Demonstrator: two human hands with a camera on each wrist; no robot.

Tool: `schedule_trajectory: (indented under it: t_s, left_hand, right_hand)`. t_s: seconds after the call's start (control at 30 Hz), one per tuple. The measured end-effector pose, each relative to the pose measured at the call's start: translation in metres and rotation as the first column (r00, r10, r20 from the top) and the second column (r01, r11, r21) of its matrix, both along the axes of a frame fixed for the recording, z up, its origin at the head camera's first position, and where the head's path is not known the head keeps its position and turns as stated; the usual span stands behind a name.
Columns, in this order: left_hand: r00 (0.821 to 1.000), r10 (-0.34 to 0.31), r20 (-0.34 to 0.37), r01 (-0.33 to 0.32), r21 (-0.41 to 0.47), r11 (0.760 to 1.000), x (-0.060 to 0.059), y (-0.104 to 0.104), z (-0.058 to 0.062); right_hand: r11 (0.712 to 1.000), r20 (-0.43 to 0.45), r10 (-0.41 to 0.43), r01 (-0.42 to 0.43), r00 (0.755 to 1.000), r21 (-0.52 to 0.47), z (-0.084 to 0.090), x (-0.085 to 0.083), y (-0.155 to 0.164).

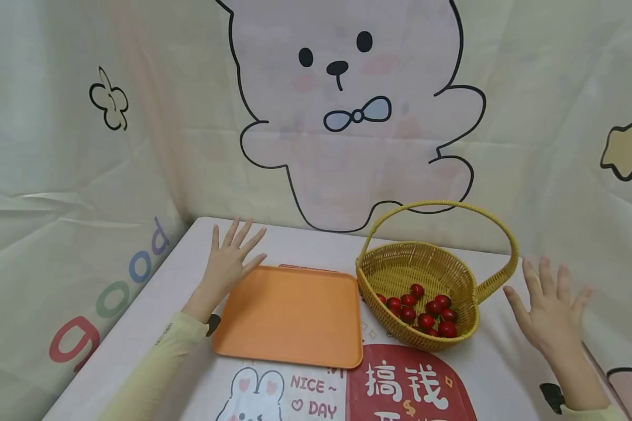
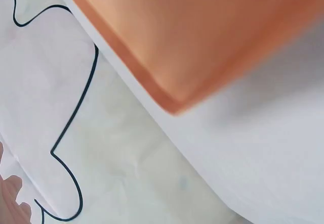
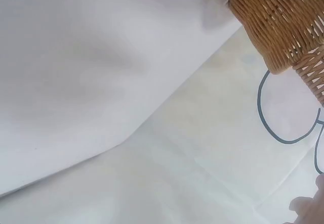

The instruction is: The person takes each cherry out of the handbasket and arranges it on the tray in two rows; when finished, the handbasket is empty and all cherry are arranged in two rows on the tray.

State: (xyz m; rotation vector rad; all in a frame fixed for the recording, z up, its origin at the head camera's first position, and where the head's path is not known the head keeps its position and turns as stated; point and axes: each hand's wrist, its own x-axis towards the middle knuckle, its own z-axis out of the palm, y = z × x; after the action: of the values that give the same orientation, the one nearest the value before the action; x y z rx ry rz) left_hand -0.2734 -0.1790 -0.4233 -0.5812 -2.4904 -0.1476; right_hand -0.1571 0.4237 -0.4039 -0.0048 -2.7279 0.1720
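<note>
My left hand, fingers spread and straight, hovers by the far left corner of an orange tray and holds nothing. In the left wrist view a corner of that tray looms large, with the hand's fingers at the lower left edge. To the right of the tray stands a yellow wicker basket with a tall arched handle, and several dark red cherries lie inside. My right hand is right of the basket, apart from it, fingers spread. The right wrist view shows part of the basket's weave.
A white table carries printed pictures, including a rabbit and a red patch with writing. Cloth walls with cartoon drawings rise behind the table and on both sides.
</note>
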Motion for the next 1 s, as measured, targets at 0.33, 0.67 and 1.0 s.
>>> schedule_trajectory:
  t_s: [0.33, 0.67, 1.0]
  left_hand:
    - [0.995, -0.080, 0.051, 0.079, 0.013, 0.997, -0.001, 0.042, -0.005]
    - [0.971, -0.232, 0.061, 0.231, 0.033, 0.972, 0.005, 0.093, -0.005]
    - [0.897, -0.442, -0.014, 0.442, 0.046, 0.896, 0.015, 0.149, 0.002]
  right_hand:
    - [0.997, -0.148, 0.038, -0.046, 0.988, -0.055, -0.003, -0.011, -0.011]
    - [0.983, -0.410, 0.077, -0.139, 0.909, -0.122, -0.019, -0.015, -0.025]
    - [0.970, -0.610, 0.115, -0.222, 0.784, -0.103, -0.025, -0.025, -0.042]
